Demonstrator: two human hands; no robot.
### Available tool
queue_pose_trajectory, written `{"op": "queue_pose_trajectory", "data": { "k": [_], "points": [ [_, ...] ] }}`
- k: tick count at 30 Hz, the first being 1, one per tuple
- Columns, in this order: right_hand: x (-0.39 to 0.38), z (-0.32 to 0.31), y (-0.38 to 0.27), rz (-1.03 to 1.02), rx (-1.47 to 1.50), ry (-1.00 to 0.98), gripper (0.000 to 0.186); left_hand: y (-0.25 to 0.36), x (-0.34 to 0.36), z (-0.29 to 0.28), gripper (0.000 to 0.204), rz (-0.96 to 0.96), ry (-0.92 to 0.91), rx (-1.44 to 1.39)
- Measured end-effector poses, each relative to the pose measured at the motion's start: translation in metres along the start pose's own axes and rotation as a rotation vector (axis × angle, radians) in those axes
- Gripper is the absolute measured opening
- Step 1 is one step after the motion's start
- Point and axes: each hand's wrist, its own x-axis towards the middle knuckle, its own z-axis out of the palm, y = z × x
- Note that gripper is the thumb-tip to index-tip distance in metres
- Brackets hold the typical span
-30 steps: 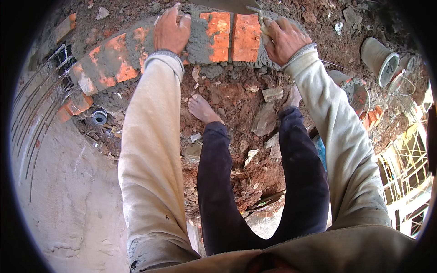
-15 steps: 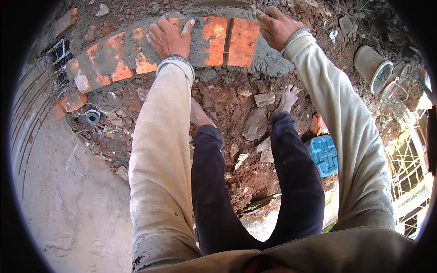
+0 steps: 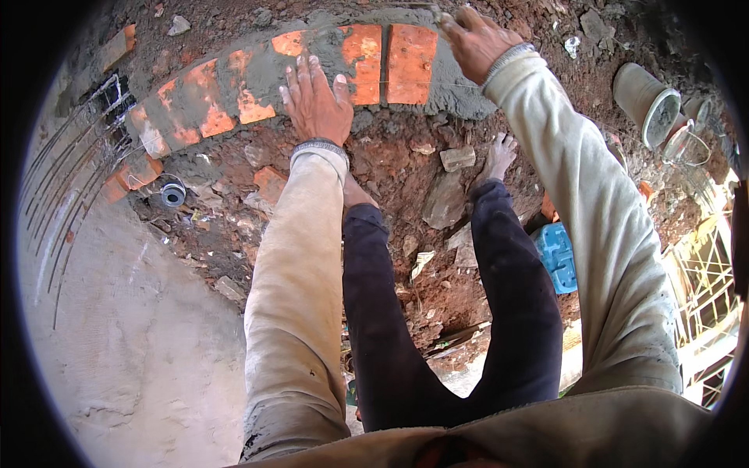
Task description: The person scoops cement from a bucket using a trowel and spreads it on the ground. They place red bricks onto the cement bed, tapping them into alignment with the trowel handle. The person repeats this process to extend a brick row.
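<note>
A curved course of red bricks (image 3: 409, 62), smeared with wet grey mortar (image 3: 460, 86), runs across the top of the head view, with a thin line strung along it. My left hand (image 3: 320, 101) lies palm down on a mortared part of the course, its fingers apart. My right hand (image 3: 476, 43) is above the course's right end, fingers closed round the handle of a trowel (image 3: 435, 11), whose blade is seen only as a thin edge at the top.
My bare feet (image 3: 498, 156) stand in red soil and rubble (image 3: 413, 288). At the left are rebar rods (image 3: 78, 179), a pale concrete surface (image 3: 125, 335) and a small round container (image 3: 173, 195). At the right are grey buckets (image 3: 640, 101), a blue plastic block (image 3: 555, 257) and a pale lattice (image 3: 702, 304).
My left hand has moved down and right along the bricks and now lies flatter. My right hand has risen slightly with the trowel, whose blade now shows much less.
</note>
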Motion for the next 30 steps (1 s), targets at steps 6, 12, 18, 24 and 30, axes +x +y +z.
{"op": "queue_pose_trajectory", "data": {
  "k": [6,12,18,24,30],
  "points": [
    [-0.010,0.003,-0.018,-0.016,-0.108,-0.154,0.039,0.037,-0.013,-0.016,0.056,-0.037,-0.088,0.010],
    [-0.221,-0.010,0.098,0.261,0.461,0.109,0.052,0.047,-0.022,-0.040,0.050,-0.275,-0.320,-0.510],
    [-0.449,0.030,0.185,0.923,0.378,-0.396,0.037,0.103,-0.048,-0.020,0.052,-0.132,-0.407,-0.170],
    [-0.394,0.123,0.216,1.004,0.187,-0.619,0.039,0.200,-0.062,0.001,0.048,0.030,-0.505,-0.255],
    [-0.416,0.149,0.179,0.983,0.837,-0.460,0.040,0.239,-0.083,0.028,0.050,0.025,-0.576,-0.193]
  ]
}}
